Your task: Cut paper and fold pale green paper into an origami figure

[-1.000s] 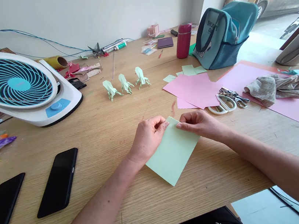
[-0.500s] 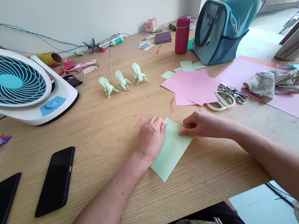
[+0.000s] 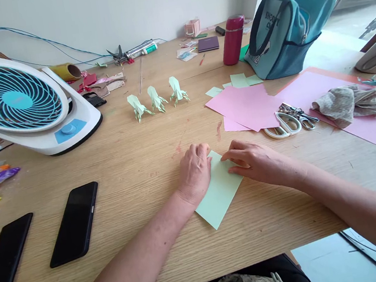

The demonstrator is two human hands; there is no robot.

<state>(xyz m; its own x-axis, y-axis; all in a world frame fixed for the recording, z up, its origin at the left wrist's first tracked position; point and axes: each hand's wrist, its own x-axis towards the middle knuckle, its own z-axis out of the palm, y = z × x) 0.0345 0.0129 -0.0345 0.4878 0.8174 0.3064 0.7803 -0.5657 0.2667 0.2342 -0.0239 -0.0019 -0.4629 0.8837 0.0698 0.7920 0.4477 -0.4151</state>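
A pale green sheet of paper point(image 3: 219, 192) lies slanted on the wooden table in front of me. Along its upper left edge my left hand point(image 3: 195, 172) is closed, with bent fingers and the thumb pressed at the paper's edge. My right hand point(image 3: 252, 162) rests at the opposite edge, its index finger and thumb apart and touching the paper. Its other fingers are curled and partly hidden. Farther back stand three folded pale green paper figures point(image 3: 157, 99) in a row.
Two black phones point(image 3: 74, 223) lie at left, near a white-and-blue fan point(image 3: 17, 99). To the right are pink paper sheets point(image 3: 244, 105), white-handled scissors point(image 3: 283, 125), a grey cloth point(image 3: 354, 103), a red bottle point(image 3: 233, 41) and a teal backpack point(image 3: 281, 36).
My right hand's thumb and index finger have moved apart from a pinch. The left hand stays at the paper's left edge. The whole view has shifted slightly.
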